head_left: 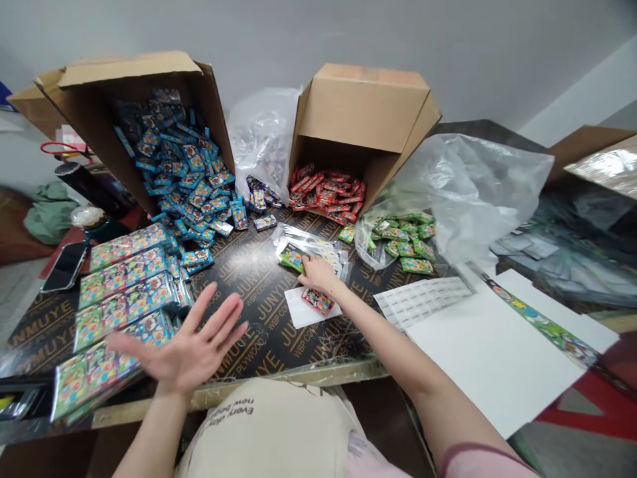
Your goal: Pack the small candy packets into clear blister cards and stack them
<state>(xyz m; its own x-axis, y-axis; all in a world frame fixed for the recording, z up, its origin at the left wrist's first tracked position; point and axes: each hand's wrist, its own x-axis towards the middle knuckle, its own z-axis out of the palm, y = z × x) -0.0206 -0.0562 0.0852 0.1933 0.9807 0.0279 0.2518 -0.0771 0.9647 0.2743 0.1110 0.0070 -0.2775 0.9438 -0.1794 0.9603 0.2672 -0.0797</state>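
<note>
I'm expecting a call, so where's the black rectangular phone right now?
In the head view, the black rectangular phone is near the left edge, beside rows of colourful glossy rectangular packets.

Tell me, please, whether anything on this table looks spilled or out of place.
Blue packets spill in a jumble from the left carton onto the table, unlike the neat rows of packs nearby; this may be deliberate.

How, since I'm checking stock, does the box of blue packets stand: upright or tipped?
Tipped: the box opens sideways, with blue packets spilled out of it.
</note>
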